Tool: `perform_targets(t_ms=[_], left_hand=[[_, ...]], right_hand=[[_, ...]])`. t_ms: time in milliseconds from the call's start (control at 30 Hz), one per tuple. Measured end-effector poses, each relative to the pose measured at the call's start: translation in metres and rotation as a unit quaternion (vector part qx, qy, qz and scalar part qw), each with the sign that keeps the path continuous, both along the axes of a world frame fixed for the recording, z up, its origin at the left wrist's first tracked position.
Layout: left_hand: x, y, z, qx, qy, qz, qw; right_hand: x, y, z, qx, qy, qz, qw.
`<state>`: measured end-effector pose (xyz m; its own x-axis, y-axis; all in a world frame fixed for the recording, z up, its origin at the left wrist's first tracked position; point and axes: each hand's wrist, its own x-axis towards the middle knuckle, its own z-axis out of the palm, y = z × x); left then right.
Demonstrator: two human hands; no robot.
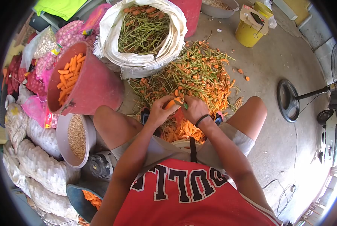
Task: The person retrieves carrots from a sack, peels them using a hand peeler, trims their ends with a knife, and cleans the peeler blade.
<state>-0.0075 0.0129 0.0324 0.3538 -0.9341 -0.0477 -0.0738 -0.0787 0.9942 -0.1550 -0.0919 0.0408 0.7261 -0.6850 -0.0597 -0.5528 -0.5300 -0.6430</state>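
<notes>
Holding an orange carrot (172,103), the left grip (162,110) is closing around its lower part, while the right grip (196,110) is pinching a small tool (186,104) at its far end. Should the carrot be turning or slippery, any sharp edge could be slipping toward the left grip. Fingers are hiding most of the tool, leaving its type unclear. Just below both grips, carrot peelings (183,130) are lying partly screened by the forearms. Beyond the grips, a trimmings pile (210,71) is spreading. Left of them, a red bucket (104,90) is appearing tilted; a knee bump could be spilling its peeled carrots (68,79). Farther ahead, a white woven sack (107,35) is reaching the picture's top edge, its rim partly cropped.
</notes>
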Motion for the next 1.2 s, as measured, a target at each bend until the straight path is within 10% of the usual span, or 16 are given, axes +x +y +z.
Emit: perform_targets(t_ms=[267,433,533,600,900,1000,1200], left_hand=[[0.017,0.013,0.008,-0.011,0.107,0.008,0.994],[0.090,0.003,0.041,-0.033,0.253,0.170,0.952],[0.195,0.002,0.078,-0.310,0.337,0.153,0.876],[0.250,0.002,0.121,-0.375,0.421,0.375,0.736],[0.287,-0.095,0.076,-0.012,-0.028,0.191,0.981],[0.301,-0.136,0.031,0.115,-0.471,0.050,0.873],[0.311,-0.177,0.008,0.290,-0.555,0.016,0.780]], right_hand=[[-0.011,-0.051,-0.023,0.082,0.332,0.091,0.935],[-0.025,-0.073,-0.012,0.035,0.262,0.168,0.950],[-0.021,-0.092,0.001,0.037,0.283,0.186,0.940],[-0.018,-0.097,-0.006,0.048,0.240,0.166,0.955],[0.044,-0.088,-0.066,0.134,0.278,0.235,0.922],[0.048,-0.094,-0.067,0.174,0.297,0.236,0.909],[0.050,-0.109,-0.085,0.172,0.239,0.235,0.926]])
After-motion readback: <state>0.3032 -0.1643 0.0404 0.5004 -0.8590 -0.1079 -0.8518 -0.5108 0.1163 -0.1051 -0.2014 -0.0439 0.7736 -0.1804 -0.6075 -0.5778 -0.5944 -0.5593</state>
